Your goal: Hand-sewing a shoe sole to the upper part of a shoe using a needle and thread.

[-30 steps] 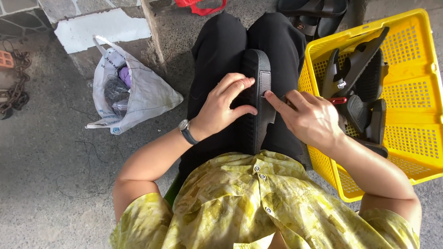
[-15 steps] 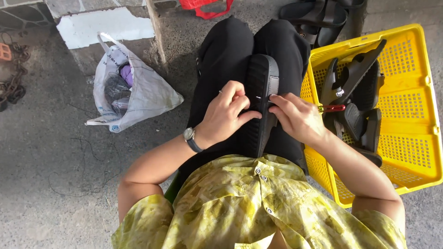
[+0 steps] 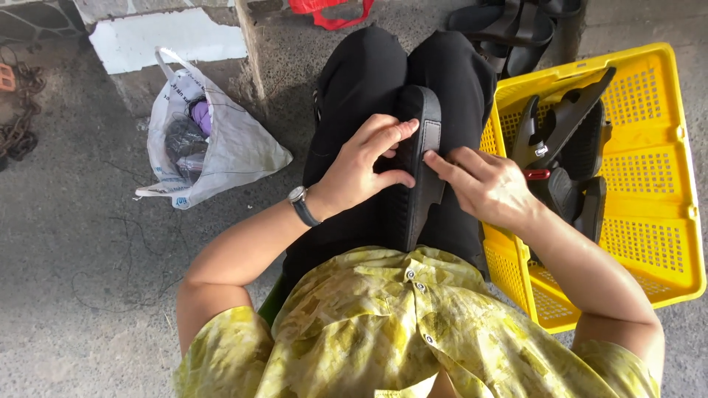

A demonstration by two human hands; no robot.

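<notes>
A black sandal [image 3: 414,177] lies lengthwise on my lap, on black trousers, sole ribbing visible near my belly. My left hand [image 3: 363,163], with a wristwatch on the wrist, grips the sandal from its left side, fingers reaching over its top. My right hand [image 3: 487,188] touches the sandal's right edge with fingertips on the strap area. Both hands hold the same sandal.
A yellow plastic crate [image 3: 649,184] on my right holds several black sandal parts. A white plastic bag [image 3: 221,144] with dark and purple contents sits on the concrete floor at left. More black sandals [image 3: 516,26] lie beyond my knees, a red item [image 3: 328,11] at the top.
The sandal has shifted slightly on my lap. My left fingers have stretched higher over its top, and my right hand has slid down along its right edge.
</notes>
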